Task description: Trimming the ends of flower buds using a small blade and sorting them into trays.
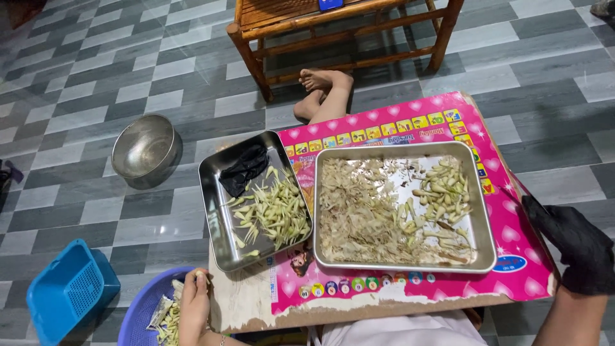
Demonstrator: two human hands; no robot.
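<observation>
My left hand [194,302] is bare and reaches down into a purple basket [142,310] on the floor, its fingers pinched on a small pale bud among the scraps there. My right hand [572,242] wears a black glove and rests at the right edge of a low pink table [522,269], holding a thin blade-like tool. On the table stand two metal trays. The big tray [482,256] holds pale peelings and stubby buds. The smaller tray [218,237] holds trimmed yellow-green buds and a crumpled black glove [243,168].
A steel bowl [145,146] sits on the grey tiled floor at the left. A blue plastic basket [67,291] lies at the lower left. A wooden bench [339,32] stands beyond the table, and a person's bare feet [320,90] show under it.
</observation>
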